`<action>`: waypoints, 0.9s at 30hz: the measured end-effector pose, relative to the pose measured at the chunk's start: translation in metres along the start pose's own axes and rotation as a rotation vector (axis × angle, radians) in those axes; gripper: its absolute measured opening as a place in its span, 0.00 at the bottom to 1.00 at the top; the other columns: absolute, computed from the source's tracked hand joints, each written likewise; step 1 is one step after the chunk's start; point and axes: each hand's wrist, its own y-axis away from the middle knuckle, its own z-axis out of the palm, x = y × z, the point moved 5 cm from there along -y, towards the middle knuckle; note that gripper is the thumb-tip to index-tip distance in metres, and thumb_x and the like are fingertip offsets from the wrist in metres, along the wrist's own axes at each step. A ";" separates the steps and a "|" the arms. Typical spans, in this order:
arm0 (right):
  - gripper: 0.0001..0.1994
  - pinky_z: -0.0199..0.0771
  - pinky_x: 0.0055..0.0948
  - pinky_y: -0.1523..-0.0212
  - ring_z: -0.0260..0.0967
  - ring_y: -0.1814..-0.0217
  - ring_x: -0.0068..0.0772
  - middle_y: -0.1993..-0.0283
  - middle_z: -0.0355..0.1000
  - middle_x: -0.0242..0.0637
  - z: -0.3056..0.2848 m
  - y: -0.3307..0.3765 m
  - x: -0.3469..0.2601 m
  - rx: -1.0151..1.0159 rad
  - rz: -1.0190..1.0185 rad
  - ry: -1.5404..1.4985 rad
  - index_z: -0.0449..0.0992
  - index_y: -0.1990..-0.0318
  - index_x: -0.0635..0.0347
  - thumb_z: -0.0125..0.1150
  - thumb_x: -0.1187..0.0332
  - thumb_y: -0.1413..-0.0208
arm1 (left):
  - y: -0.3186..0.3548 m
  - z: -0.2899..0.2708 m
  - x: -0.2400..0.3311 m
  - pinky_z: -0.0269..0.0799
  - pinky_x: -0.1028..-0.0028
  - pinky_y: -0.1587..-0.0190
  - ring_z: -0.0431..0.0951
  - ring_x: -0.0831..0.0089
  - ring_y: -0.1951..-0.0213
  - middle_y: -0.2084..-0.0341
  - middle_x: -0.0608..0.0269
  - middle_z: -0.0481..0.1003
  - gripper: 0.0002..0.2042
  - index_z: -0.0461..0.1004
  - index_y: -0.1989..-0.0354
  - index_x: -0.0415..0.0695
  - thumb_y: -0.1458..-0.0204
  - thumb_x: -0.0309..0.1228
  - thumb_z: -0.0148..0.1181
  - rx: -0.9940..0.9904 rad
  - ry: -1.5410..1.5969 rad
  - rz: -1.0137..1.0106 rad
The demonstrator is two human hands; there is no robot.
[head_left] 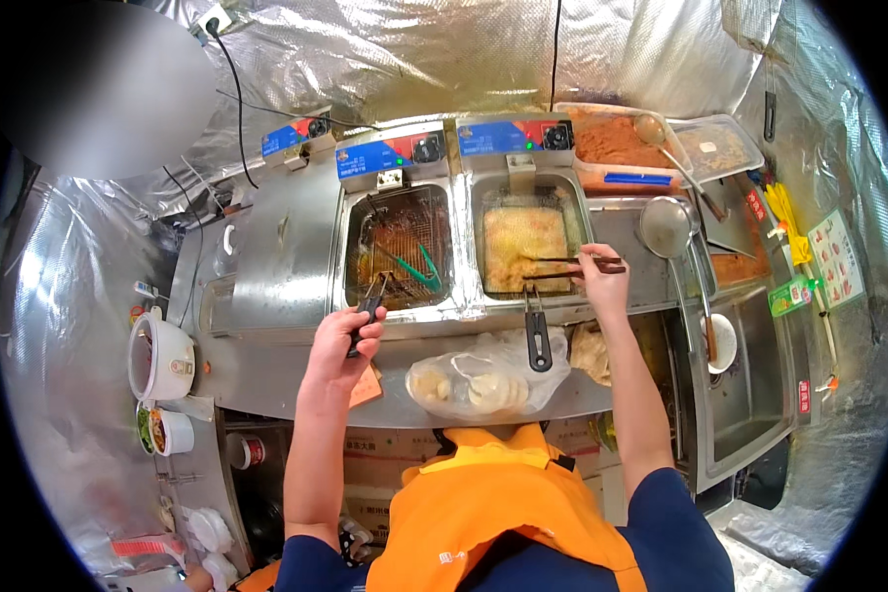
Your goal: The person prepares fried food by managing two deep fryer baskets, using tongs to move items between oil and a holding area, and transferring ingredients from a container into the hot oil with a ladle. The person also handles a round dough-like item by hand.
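Gripping the black handle (368, 306) of a fryer basket (402, 247), the left hand (342, 347) sits at abt 7 o'clock of the middle fryer — fingers clenched round it. Green tongs (419, 268) lie inside that basket; food under them is hard to make out thru the mesh. Right hand (604, 283) pinches dark chopsticks (562, 264), tips over the right fryer (526, 237) w/ pale yellow batter or oil — can't tell which. A 2nd black handle (537, 340) hangs off that fryer's front at 6 o'clock. Below, on the steel tabletop (286, 380), a clear bag of pale dough rounds (483, 380) — partly hidden by the handle. Ladle (667, 227) rests at 3 o'clock.
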 end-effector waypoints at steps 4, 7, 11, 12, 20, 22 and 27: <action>0.05 0.84 0.28 0.67 0.82 0.65 0.29 0.65 0.79 0.34 -0.007 0.005 -0.056 0.077 -0.153 0.033 0.79 0.56 0.64 0.60 0.73 0.34 | 0.020 0.007 0.036 0.65 0.86 0.81 0.67 0.83 0.78 0.74 0.65 0.67 0.11 0.66 0.51 0.26 0.38 0.21 0.49 -0.115 0.103 -0.113; 0.05 0.81 0.24 0.67 0.82 0.64 0.26 0.65 0.79 0.33 0.013 -0.038 -0.011 0.011 -0.150 0.029 0.81 0.57 0.63 0.60 0.73 0.33 | 0.006 0.037 0.073 0.72 0.86 0.78 0.70 0.81 0.75 0.69 0.60 0.69 0.12 0.63 0.50 0.24 0.39 0.20 0.47 -0.170 0.200 -0.143; 0.05 0.82 0.26 0.65 0.82 0.63 0.26 0.64 0.80 0.34 0.018 -0.023 -0.047 0.063 -0.193 0.130 0.81 0.57 0.62 0.59 0.75 0.34 | -0.008 0.047 0.102 0.77 0.85 0.75 0.73 0.77 0.71 0.64 0.54 0.68 0.16 0.59 0.47 0.20 0.40 0.19 0.46 -0.171 0.372 -0.204; 0.05 0.82 0.27 0.65 0.82 0.63 0.27 0.63 0.80 0.35 0.032 -0.014 -0.053 0.056 -0.178 -0.013 0.81 0.57 0.63 0.59 0.76 0.35 | -0.014 0.054 0.104 0.78 0.84 0.75 0.74 0.76 0.70 0.63 0.52 0.67 0.17 0.57 0.47 0.20 0.40 0.19 0.47 -0.191 0.367 -0.208; 0.06 0.83 0.24 0.65 0.83 0.62 0.28 0.63 0.81 0.37 -0.009 -0.015 -0.044 0.126 -0.204 0.035 0.81 0.55 0.61 0.59 0.75 0.34 | -0.007 0.042 0.065 0.76 0.84 0.78 0.75 0.77 0.75 0.69 0.55 0.74 0.20 0.65 0.44 0.20 0.36 0.28 0.45 -0.241 0.083 -0.127; 0.06 0.82 0.24 0.65 0.83 0.62 0.27 0.64 0.81 0.37 -0.009 -0.026 -0.022 0.042 -0.161 0.148 0.81 0.55 0.61 0.59 0.74 0.34 | -0.005 0.037 0.045 0.74 0.85 0.80 0.74 0.79 0.77 0.72 0.58 0.75 0.20 0.68 0.44 0.22 0.35 0.30 0.46 -0.234 -0.046 -0.078; 0.03 0.81 0.25 0.69 0.83 0.65 0.27 0.67 0.79 0.32 -0.024 0.009 -0.066 0.072 -0.140 0.129 0.80 0.58 0.62 0.61 0.74 0.35 | 0.010 0.023 0.007 0.76 0.82 0.76 0.77 0.75 0.71 0.56 0.46 0.78 0.23 0.68 0.42 0.29 0.30 0.40 0.42 -0.044 0.059 0.159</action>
